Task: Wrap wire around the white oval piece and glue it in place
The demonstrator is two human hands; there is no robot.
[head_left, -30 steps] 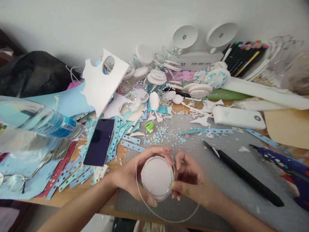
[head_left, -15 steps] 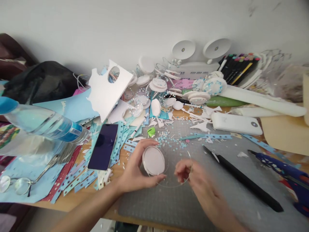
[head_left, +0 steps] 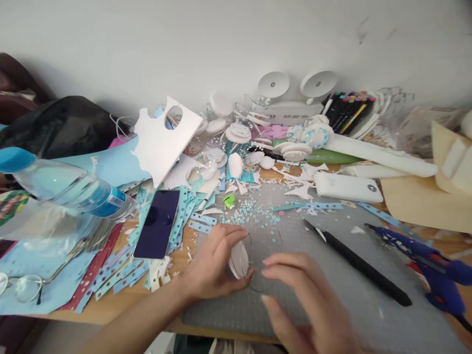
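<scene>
My left hand (head_left: 208,270) is closed round the edge of a white round disc (head_left: 239,259), thumb below and fingers above, over the grey cutting mat (head_left: 224,317). The disc is tilted, so its face looks narrow. A thin wire (head_left: 255,290) loops beside it; where it is fixed does not show. To the right, my right hand (head_left: 308,295) is slightly blurred, its thumb and fingers apart with nothing visible between them. Just beyond the left hand sit a small green punch (head_left: 229,200) and scattered blue paper bits (head_left: 250,211).
A black cutter pen (head_left: 368,268) and a blue glue gun (head_left: 424,260) lie at the right. Phone (head_left: 157,224), punched paper strips (head_left: 118,270) and a water bottle (head_left: 84,189) occupy the left. White discs and scraps (head_left: 236,164) crowd the back, near a white power bank (head_left: 348,187).
The disc has turned from nearly face-on to a narrow tilt in my left hand. My right hand has come away from the wire, moved nearer and spread its fingers. The view has shifted slightly.
</scene>
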